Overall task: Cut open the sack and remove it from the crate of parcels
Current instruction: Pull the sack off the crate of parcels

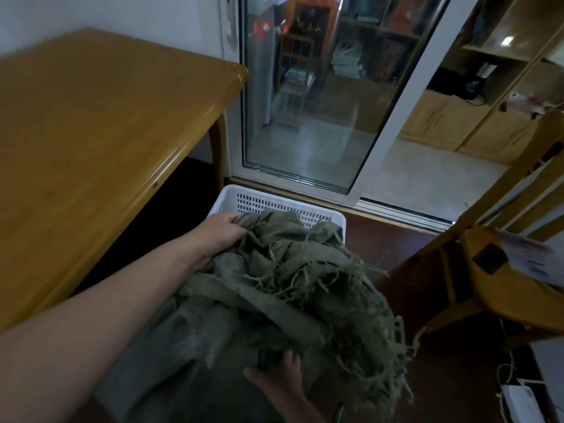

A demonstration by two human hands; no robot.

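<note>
Sack [274, 288] clutched in left hand [220, 231] fingers, seemingly pinched by right hand [282, 381].

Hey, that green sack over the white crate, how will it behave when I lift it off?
Probably floppy: the sack bunches in folds between left hand and right hand. Its frayed threads may snag on the perforated crate.

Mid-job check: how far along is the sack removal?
Done, apparently: the sack shows frayed, loose-threaded edges, so it looks cut open. In hand: the left hand grips its far side and the right hand its near side, with the cloth bunched over the crate. Left: getting it clear of the crate; what lies under it is hidden, so I cannot tell whether it is fully free.
</note>
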